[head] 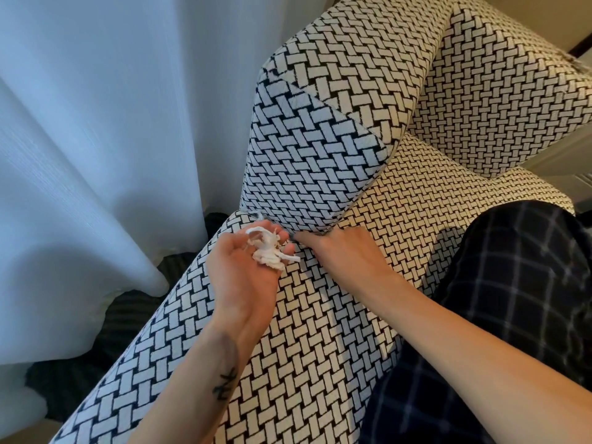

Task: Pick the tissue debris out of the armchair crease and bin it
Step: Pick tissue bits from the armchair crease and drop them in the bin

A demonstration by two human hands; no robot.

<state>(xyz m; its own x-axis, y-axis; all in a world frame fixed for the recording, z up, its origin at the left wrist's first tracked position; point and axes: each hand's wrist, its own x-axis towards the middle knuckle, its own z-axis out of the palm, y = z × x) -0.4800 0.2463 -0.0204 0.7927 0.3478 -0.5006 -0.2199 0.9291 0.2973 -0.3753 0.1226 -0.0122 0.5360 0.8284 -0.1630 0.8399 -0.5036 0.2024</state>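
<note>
My left grip (246, 270) lies palm up over the armchair (320, 331) seat, fingers loosely curled round a clump of white tissue debris (272, 253). Just beside it, my right grip (339, 251) is knuckles up with its fingers (299, 237) pushed into the crease (323, 231) where the seat meets the cushion (307, 161). The tips are buried there, so I cannot see whether they pinch anything. A white wisp (257, 215) sticks out at the crease's left end. My checked trouser leg (512, 283) rests on the seat to the right. A pale curtain (96, 139) hangs on the left.
</note>
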